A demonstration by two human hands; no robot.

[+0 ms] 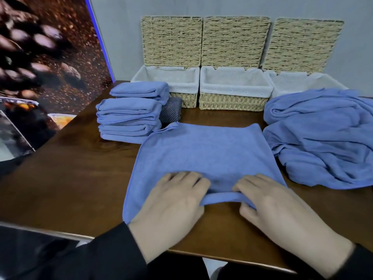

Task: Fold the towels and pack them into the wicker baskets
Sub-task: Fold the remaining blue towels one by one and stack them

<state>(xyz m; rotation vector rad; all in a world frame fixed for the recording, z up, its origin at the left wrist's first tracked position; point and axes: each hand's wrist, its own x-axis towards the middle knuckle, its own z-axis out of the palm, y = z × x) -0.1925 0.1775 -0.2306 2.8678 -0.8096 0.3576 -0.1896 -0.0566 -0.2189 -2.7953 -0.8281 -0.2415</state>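
Observation:
A blue towel lies spread flat in the middle of the brown table. My left hand and my right hand both pinch its near edge, thumbs under a raised fold of cloth. A stack of folded blue towels stands at the left, with one more folded towel behind it. A heap of unfolded blue towels lies at the right. Three wicker baskets with white liners stand at the back: left, middle, right. All three look empty.
Each basket's wicker lid leans upright against the grey wall behind it. A folded grey striped cloth sits between the towel stack and the left basket. A coffee-bean poster borders the table's left side.

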